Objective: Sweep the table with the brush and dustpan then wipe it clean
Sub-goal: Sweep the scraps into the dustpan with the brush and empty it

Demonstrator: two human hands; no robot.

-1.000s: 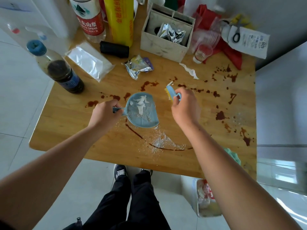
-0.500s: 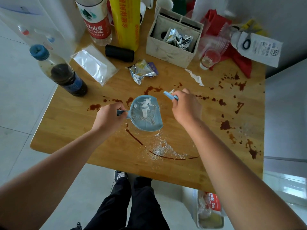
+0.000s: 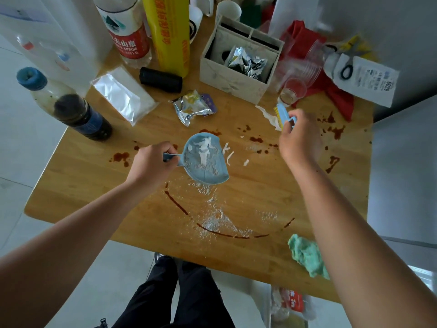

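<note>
My left hand (image 3: 151, 163) grips the handle of a small blue dustpan (image 3: 205, 159) that holds white scraps and grey crumbs, at the middle of the wooden table (image 3: 78, 185). My right hand (image 3: 299, 140) holds a small blue brush with yellow bristles (image 3: 282, 113) over a torn white paper scrap (image 3: 268, 116) at the back right. A few white scraps (image 3: 229, 153) lie just right of the dustpan. White powder (image 3: 217, 221) and brown sauce stains (image 3: 255, 139) spread across the tabletop. A crumpled green cloth (image 3: 306, 255) rests near the front right edge.
Along the back stand a dark sauce bottle (image 3: 71, 110), a clear plastic bag (image 3: 123, 94), a water bottle (image 3: 125, 31), a yellow roll (image 3: 169, 31), a black cylinder (image 3: 160, 79), a foil wrapper (image 3: 192, 107), a divided box (image 3: 241, 60), a plastic cup (image 3: 293, 91) and a red cloth (image 3: 335, 95). A bin (image 3: 287, 306) sits below the front edge.
My right hand has carried the brush from beside the dustpan out to the back right, over the paper scrap. The dustpan stays held in place; the scraps to its right now show.
</note>
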